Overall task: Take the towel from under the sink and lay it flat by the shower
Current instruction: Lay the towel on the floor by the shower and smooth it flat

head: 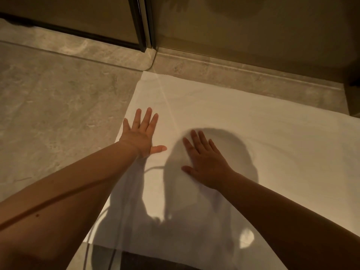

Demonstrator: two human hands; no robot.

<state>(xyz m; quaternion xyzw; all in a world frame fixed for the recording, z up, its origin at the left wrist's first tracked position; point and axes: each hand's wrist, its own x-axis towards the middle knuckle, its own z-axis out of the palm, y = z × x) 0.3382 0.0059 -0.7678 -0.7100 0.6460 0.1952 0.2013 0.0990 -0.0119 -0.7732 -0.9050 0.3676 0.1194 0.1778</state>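
Stone floor (58,106) carries the white towel (253,133), spread from centre to 3 o'clock beside the shower threshold (233,69); left hand (140,133) and right hand (206,162) press flat, fingers splayed, gripping nothing; smoothing seems the last step; next, lift away.

No readable text, label, brand, number or sign anywhere in view.
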